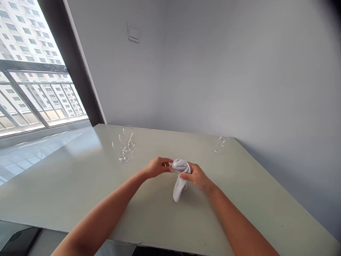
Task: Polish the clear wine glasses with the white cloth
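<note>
Above the middle of the pale table (149, 206), a clear stemmed glass (178, 164) lies tilted on its side between my hands. My left hand (159, 167) pinches the glass's stem end with thumb and fingers. Wrapped round the bowl and partly inside it is a white cloth (179, 187), whose loose end hangs down toward the tabletop. My right hand (195, 176) grips the cloth against the bowl from the right, thumb on the near side. The fingers behind the cloth are hidden.
Several clear stemmed glasses (124, 159) stand in a cluster at the back left of the table. Another glass (221, 141) stands near the back right edge. Walls border the table's back and right, and a window is at the left.
</note>
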Demonstrator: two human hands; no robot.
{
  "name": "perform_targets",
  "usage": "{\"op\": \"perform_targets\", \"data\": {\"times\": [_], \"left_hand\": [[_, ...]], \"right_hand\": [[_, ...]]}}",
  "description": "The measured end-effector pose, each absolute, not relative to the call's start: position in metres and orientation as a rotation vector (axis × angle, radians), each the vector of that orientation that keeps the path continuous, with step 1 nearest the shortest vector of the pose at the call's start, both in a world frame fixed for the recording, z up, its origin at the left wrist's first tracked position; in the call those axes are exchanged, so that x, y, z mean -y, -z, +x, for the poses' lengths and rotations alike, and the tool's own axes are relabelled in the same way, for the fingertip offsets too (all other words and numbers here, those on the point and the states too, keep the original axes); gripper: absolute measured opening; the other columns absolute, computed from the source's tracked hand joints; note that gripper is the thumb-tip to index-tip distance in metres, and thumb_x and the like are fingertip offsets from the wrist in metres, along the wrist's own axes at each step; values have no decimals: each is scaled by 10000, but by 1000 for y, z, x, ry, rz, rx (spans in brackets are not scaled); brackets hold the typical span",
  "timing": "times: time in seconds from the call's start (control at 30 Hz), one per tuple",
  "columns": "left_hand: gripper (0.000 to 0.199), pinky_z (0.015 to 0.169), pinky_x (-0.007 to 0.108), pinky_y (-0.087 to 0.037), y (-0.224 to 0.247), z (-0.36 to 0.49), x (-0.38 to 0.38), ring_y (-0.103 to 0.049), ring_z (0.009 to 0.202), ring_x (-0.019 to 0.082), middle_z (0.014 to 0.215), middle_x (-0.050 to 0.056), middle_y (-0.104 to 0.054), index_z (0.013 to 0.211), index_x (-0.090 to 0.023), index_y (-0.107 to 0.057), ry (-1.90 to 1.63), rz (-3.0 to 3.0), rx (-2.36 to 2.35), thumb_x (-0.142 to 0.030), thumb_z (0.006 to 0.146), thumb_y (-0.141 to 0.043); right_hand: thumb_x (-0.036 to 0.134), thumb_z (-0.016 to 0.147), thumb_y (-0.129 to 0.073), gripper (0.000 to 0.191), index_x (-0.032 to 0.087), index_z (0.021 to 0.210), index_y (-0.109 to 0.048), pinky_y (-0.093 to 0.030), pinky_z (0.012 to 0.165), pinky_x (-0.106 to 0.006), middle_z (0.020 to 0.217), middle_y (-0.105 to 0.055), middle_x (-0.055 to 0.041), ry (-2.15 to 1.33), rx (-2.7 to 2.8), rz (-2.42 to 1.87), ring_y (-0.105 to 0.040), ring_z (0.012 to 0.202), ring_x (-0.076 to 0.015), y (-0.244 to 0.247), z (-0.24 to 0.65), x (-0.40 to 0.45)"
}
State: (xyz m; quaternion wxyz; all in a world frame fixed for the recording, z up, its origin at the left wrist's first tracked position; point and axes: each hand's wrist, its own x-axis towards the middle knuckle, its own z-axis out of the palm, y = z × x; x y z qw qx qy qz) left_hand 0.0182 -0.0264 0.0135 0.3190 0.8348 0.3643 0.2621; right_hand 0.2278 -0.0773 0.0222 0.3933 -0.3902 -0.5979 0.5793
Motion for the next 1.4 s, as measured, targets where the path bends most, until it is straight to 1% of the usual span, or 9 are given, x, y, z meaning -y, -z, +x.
{"op": "perform_targets", "data": {"times": [0.1, 0.3, 0.47, 0.6, 0.7, 1.0, 1.13, 1.27, 1.4], "left_hand": [[371, 505, 218, -392, -17, 17, 27, -518, 575, 126, 684, 18, -608, 950, -234, -636, -421, 2076, -818, -506, 778, -452], [352, 834, 379, -340, -10, 30, 34, -523, 878, 226, 843, 93, -615, 1091, -221, -561, -911, 2604, -1112, -406, 810, -456], [313, 731, 301, -354, -9, 24, 30, -514, 687, 168, 670, 37, -585, 941, -236, -618, -860, 2570, -1116, -469, 783, -480], [357, 550, 222, -343, -15, 20, 28, -443, 550, 105, 596, -8, -523, 787, -202, -626, -570, 2155, -994, -520, 756, -465], [416, 485, 200, -321, -20, 20, 28, -412, 514, 84, 588, -6, -493, 687, -153, -583, -393, 1898, -882, -541, 742, -444], [329, 450, 196, -309, -12, 15, 17, -477, 524, 101, 674, 3, -581, 780, -209, -610, -551, 1840, -1375, -490, 747, -441], [251, 507, 219, -299, -4, 18, 19, -502, 547, 127, 610, 0, -571, 762, -221, -598, -656, 2188, -1573, -415, 784, -441], [278, 575, 252, -315, 3, 27, 28, -509, 553, 138, 588, 28, -547, 635, -175, -546, -697, 2755, -1329, -333, 827, -422], [313, 607, 272, -328, 7, 34, 38, -518, 576, 140, 592, 31, -540, 770, -169, -570, -734, 3102, -927, -380, 867, -361]], "right_hand": [[281, 641, -673, 216, 168, 821, -637, -396, 577, -247, 667, -558, 14, -1448, 1619, -1046, -495, 618, -117, -23, 233, 77], [335, 633, -684, 243, 169, 788, -598, -389, 468, -231, 589, -501, 31, -1541, 1045, -992, -439, 506, -89, -7, 222, 67], [262, 651, -668, 264, 189, 896, -602, -415, 564, -239, 647, -530, 32, -1503, 1416, -990, -495, 593, -105, -12, 223, 73], [203, 705, -575, 254, 210, 956, -616, -430, 707, -276, 827, -611, 1, -1238, 1840, -1092, -554, 783, -153, -17, 234, 74], [163, 736, -488, 275, 225, 965, -629, -443, 717, -279, 837, -638, -2, -954, 2034, -1152, -578, 788, -158, -12, 241, 66], [122, 817, -345, 429, 271, 1191, -494, -457, 811, -301, 1135, -594, -5, -43, 1825, -1292, -563, 999, -170, 9, 239, 58], [203, 848, -378, 417, 255, 1258, -434, -331, 955, -390, 1225, -532, -26, 227, 2111, -1242, -477, 1115, -216, -1, 222, 71], [332, 859, -395, 393, 238, 1235, -461, -186, 1019, -461, 1270, -488, -49, 148, 2305, -1171, -420, 1158, -242, -11, 210, 78], [335, 875, -334, 329, 204, 904, -634, -388, 814, -342, 927, -650, -44, -394, 2088, -1275, -556, 887, -192, -10, 225, 68]]}}
